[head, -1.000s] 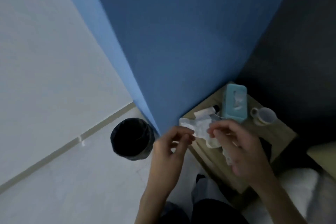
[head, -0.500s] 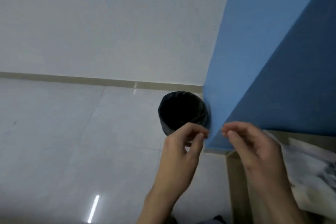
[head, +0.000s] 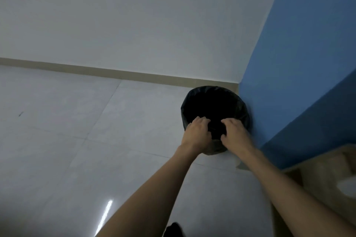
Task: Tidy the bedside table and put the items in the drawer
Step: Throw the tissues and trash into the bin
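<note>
Both hands, left hand point(head: 196, 131) and right hand point(head: 234, 132), reach over the near rim of the black-lined bin point(head: 213, 102), fingers curled downward, probably dropping scraps; whether they grip anything I cannot tell. Bedside table point(head: 316, 177) sits at right.

The waste bin point(head: 215, 106) is lined in glossy black plastic, and its inside reads as plain black with nothing to tell apart. It stands on a floor point(head: 77, 140) of pale grey-white tiles with thin grey joints, against a white wall point(head: 134, 15) with a beige skirting strip point(head: 96, 69) and a plain blue wall point(head: 308, 63). The bedside table point(head: 317, 175) is light tan wood with something white point(head: 346, 186) on it.
</note>
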`<action>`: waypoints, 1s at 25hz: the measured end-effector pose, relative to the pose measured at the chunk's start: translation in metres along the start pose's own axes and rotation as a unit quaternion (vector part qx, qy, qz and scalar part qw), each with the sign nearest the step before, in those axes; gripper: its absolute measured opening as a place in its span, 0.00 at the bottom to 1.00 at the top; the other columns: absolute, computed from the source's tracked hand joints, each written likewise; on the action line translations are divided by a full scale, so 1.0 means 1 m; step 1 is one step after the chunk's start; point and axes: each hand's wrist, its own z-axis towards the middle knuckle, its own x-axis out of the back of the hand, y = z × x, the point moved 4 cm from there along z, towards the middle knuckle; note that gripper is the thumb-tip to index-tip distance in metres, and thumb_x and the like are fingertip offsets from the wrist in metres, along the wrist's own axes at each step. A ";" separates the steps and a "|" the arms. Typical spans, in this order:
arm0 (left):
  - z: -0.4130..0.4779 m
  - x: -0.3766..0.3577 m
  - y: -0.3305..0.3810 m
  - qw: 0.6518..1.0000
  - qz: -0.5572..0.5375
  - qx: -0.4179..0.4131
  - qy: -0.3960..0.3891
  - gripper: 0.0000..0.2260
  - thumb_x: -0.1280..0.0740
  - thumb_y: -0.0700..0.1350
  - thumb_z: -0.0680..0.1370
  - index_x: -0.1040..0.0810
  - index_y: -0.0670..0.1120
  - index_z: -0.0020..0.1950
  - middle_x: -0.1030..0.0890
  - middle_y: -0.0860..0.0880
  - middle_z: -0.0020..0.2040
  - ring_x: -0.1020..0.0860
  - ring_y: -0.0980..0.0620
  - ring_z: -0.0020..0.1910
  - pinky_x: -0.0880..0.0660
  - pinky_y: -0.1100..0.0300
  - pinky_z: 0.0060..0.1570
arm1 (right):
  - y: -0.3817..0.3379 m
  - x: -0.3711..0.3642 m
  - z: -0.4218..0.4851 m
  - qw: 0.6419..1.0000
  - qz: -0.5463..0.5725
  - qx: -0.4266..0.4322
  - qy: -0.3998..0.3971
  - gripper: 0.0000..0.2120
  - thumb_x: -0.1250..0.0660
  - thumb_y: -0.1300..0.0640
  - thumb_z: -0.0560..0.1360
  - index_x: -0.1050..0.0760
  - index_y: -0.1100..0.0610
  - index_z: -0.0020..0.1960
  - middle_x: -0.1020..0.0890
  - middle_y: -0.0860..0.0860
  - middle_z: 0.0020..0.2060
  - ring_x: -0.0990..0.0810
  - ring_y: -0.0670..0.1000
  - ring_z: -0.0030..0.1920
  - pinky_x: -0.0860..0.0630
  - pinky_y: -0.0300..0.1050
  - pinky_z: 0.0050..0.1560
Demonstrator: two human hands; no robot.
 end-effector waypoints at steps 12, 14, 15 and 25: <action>0.069 -0.116 -0.060 0.969 0.216 -0.052 -0.107 0.16 0.36 0.37 0.73 0.23 0.46 0.60 0.19 0.46 0.56 0.26 0.47 0.61 0.45 0.53 0.73 | 0.051 -0.115 0.042 0.980 -0.167 0.069 -0.086 0.14 0.42 0.67 0.73 0.24 0.59 0.55 0.19 0.55 0.53 0.21 0.56 0.53 0.31 0.46 0.55; 0.060 -0.119 -0.056 0.970 0.215 -0.060 -0.100 0.17 0.36 0.35 0.72 0.22 0.47 0.59 0.18 0.46 0.55 0.24 0.47 0.59 0.42 0.54 0.72 | 0.051 -0.113 0.032 0.980 -0.170 0.063 -0.087 0.15 0.42 0.68 0.72 0.24 0.58 0.55 0.18 0.55 0.52 0.21 0.56 0.52 0.30 0.46 0.52; 0.053 -0.121 -0.056 0.970 0.214 -0.062 -0.101 0.17 0.35 0.35 0.73 0.22 0.47 0.59 0.18 0.47 0.55 0.23 0.47 0.59 0.41 0.54 0.71 | 0.051 -0.113 0.023 0.980 -0.166 0.062 -0.086 0.15 0.42 0.68 0.73 0.24 0.58 0.54 0.18 0.56 0.52 0.21 0.56 0.51 0.30 0.46 0.52; -0.105 -0.150 -0.050 0.961 0.192 -0.070 -0.186 0.15 0.37 0.39 0.74 0.22 0.46 0.60 0.19 0.45 0.56 0.23 0.45 0.58 0.33 0.54 0.63 | 0.041 -0.138 -0.145 0.988 -0.093 0.015 -0.124 0.15 0.43 0.66 0.73 0.23 0.57 0.54 0.18 0.56 0.52 0.21 0.57 0.52 0.31 0.45 0.53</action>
